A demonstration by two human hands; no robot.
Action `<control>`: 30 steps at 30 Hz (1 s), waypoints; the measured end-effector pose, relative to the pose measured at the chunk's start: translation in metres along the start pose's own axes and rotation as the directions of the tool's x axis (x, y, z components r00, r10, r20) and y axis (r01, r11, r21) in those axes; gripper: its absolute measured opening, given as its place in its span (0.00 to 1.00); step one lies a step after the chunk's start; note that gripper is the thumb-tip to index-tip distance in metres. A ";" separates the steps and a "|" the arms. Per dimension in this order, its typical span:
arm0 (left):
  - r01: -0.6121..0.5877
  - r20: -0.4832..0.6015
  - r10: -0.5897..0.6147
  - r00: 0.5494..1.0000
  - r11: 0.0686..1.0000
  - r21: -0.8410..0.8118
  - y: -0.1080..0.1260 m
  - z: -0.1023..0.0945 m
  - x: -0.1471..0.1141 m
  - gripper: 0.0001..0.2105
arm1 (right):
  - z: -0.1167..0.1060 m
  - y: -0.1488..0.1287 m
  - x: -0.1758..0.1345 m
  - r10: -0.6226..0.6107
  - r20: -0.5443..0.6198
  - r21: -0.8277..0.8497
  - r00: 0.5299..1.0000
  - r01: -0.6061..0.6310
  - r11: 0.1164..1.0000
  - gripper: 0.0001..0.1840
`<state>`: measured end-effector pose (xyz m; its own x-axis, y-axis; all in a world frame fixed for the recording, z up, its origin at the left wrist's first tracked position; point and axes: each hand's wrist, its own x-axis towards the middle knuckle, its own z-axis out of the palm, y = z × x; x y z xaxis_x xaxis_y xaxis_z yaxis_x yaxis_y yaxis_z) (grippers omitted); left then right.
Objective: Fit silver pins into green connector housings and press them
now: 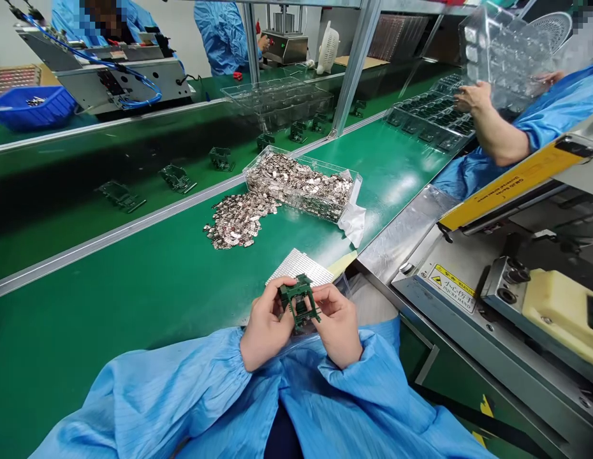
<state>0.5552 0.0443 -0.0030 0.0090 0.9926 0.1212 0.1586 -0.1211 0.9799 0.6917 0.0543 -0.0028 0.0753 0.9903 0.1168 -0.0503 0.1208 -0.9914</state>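
Clamped from opposite sides between left grip (266, 324) and right grip (339, 325), thumbs and fingers pressed on the dark green openwork frame (296, 292), raised near the near edge of the green bench (134, 287), just in front of the silvery gridded sheet (299, 264). Looks like moulded plastic: probably light, stiff, not very slippery, yet likely fragile at the slender bars and thin projecting prongs. Best pinched gently by the sturdier sides, keeping pressure off the prongs and dark core.
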 end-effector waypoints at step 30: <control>-0.018 0.043 0.022 0.999 0.996 -0.085 -0.031 0.015 0.055 0.19 | -0.023 0.067 -0.012 0.034 -0.027 -0.168 0.999 -0.038 0.985 0.26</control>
<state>0.5659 0.1031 -0.0288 0.0545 0.9892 0.1358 0.0738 -0.1397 0.9874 0.7101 0.0486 -0.0723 0.1008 0.9916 0.0815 0.1145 0.0698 -0.9910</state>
